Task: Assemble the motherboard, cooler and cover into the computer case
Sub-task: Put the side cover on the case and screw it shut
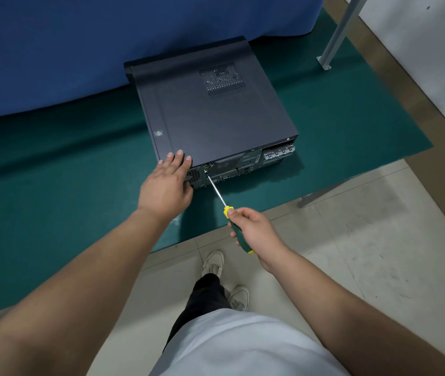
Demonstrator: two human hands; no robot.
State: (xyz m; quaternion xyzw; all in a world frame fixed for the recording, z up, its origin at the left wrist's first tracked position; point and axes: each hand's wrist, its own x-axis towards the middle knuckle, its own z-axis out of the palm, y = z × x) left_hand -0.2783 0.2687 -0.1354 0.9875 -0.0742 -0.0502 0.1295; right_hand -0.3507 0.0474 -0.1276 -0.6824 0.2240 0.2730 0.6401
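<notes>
On a green-matted table, one dark computer case lies flat with its cover fitted on top, a single perforated vent patch showing on the cover's far half. The person's left hand rests on the near left corner of the case, its fingers laid straight over the cover's edge and its thumb down against the rear panel; it is flat and curled round nothing. Just to the right of that hand, the tip of one screwdriver meets the rear panel below the cover's lip. The right hand, nearer the person and off the table's edge, forms the grip on the tool: its fingers are wrapped round the green and yellow handle, thumb lying along the yellow collar, with the steel shaft running up and left from the grip to the case. Beyond the case hangs one blue cloth. Below the grip, two pale shoes stand on a tiled floor. One grey metal post stands far right of the case.
</notes>
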